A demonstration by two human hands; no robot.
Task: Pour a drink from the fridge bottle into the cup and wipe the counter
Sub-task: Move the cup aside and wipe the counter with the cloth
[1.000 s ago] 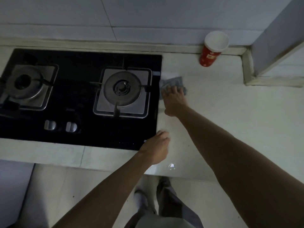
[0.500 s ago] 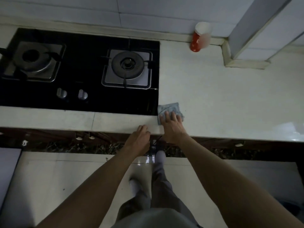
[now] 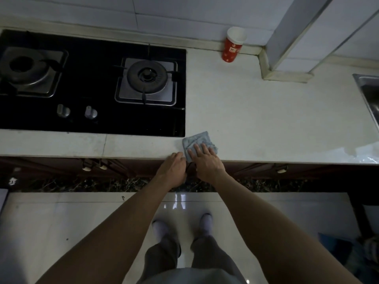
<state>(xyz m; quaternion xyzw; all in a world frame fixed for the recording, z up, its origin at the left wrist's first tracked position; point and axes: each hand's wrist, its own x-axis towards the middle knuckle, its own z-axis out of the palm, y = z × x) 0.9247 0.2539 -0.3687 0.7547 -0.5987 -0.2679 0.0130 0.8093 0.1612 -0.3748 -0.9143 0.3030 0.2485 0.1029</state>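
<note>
A folded grey-blue cloth [image 3: 196,140] lies at the front edge of the pale counter [image 3: 266,119], just right of the hob's near corner. My right hand [image 3: 206,160] presses flat on the cloth, fingers straight. Right beside it, my left hand [image 3: 174,171] sits at the counter's front edge with loosely curled fingers, holding nothing that I can see. A red paper cup [image 3: 232,48] with a white inside stands upright at the back by the wall. No bottle is in view.
A black two-burner gas hob [image 3: 92,83] with two knobs fills the counter's left. A steel sink [image 3: 369,93] shows at the right edge. A tiled pillar [image 3: 307,37] juts onto the counter behind the cup. A wet patch [image 3: 361,154] shines at the front right.
My right hand has dragged the cloth from beside the burner back to the counter's front edge. My left hand stayed at the edge beside it. My view has pulled back and down.
</note>
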